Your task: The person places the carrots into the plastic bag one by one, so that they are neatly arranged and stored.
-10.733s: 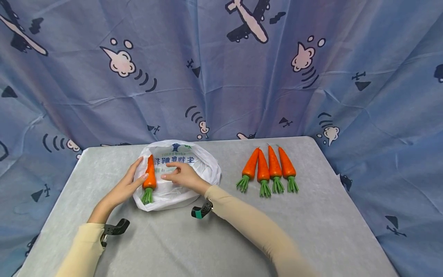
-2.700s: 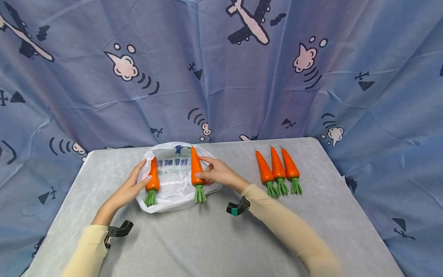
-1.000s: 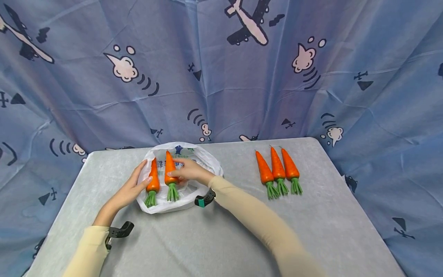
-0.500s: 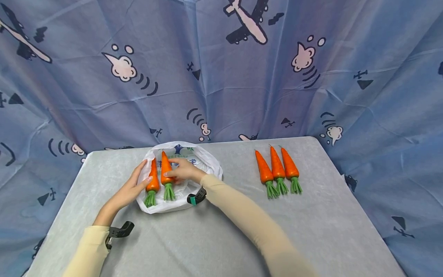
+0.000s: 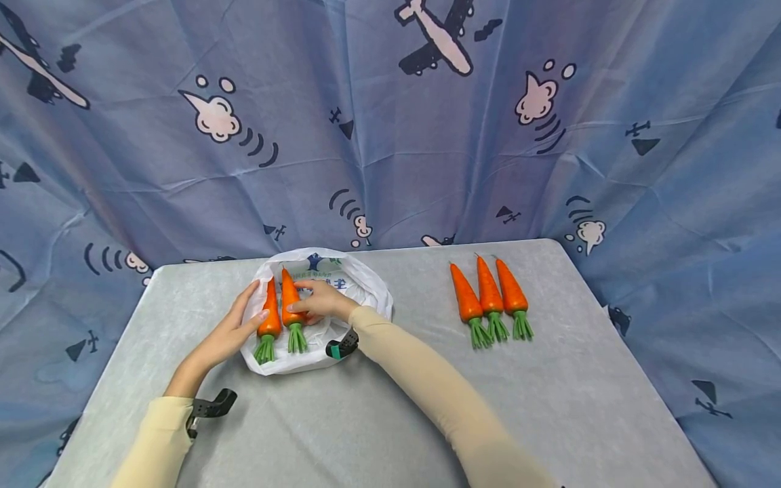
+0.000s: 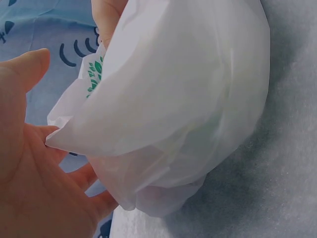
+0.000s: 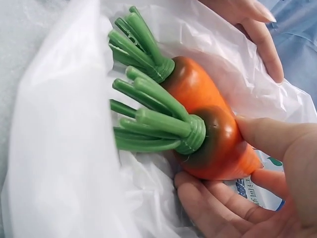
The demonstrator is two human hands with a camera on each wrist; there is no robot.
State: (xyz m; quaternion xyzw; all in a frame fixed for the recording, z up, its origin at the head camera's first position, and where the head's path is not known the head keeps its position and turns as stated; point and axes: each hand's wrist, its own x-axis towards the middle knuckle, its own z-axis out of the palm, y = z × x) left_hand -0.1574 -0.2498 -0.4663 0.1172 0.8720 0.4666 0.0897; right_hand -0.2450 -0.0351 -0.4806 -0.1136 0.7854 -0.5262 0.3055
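The right hand (image 5: pixel 325 301) pinches 1 carrot (image 5: pixel 289 290) inside the white bag (image 5: pixel 289 366), beside a 2nd carrot (image 5: pixel 269 322), the left hand (image 5: pixel 227 331) touches the bag's left side with fingers spread, and 3 loose carrots (image 5: pixel 489 293) lie to the right.

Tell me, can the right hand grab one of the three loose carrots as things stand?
Probably not just yet: the right hand is holding another carrot inside the white bag. Otherwise, nothing visible blocks the three loose carrots.
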